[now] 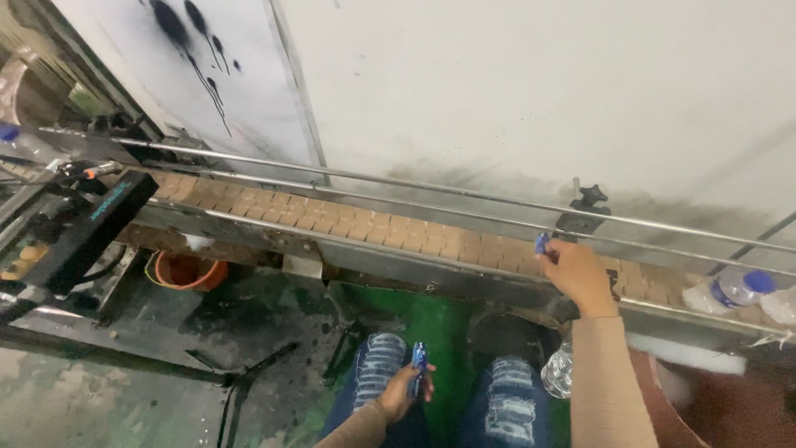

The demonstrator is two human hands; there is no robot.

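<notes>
Conveyor belt of tan linked plates runs slantwise across the view, fenced by metal guide rails that would keep anything riding on it in line, with a dirty white wall close behind. At the belt's far right, clear plastic bottles with blue caps lie toppled against one another, touching. Under the belt, on the wet floor, stands an orange bucket, and another clear bottle stands by the person's right knee.

Seated with both knees under the conveyor, the person reaches the right hand up and forward, arm nearly straight, so that it rests at the near edge of the belt. Its fingers are curled around a small blue piece, pinched at the tips just above the plates; what the piece is cannot be told at this size. The left hand lies low over the left thigh, elbow bent, fingers closed around a small blue packet held upright, probably kept there as a supply within easy reach.
</notes>
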